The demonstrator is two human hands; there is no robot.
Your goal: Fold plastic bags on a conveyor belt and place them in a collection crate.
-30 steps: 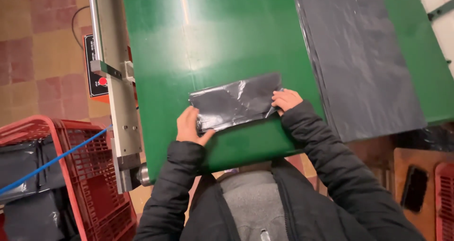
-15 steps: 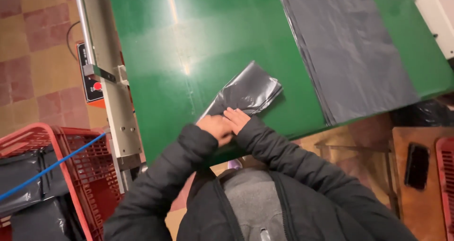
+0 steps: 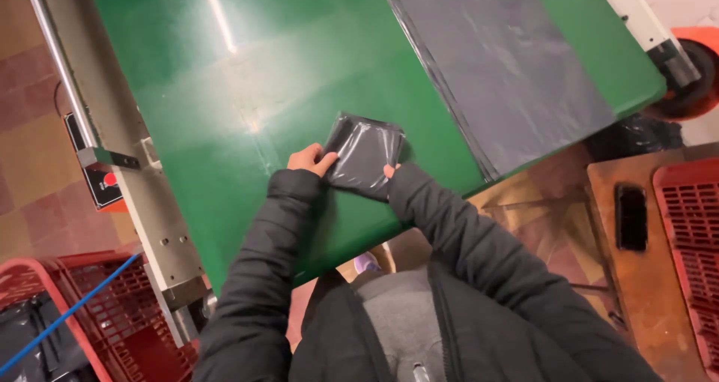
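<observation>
Folded black bag [image 3: 365, 156] — long axis away

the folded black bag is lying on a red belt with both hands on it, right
Not quite: the belt is green, not red. The head view shows the folded black bag lying on it, with the left hand and right hand on it.

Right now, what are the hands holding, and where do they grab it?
A folded black plastic bag: left hand pinches its left edge, right hand its lower right edge.
</observation>
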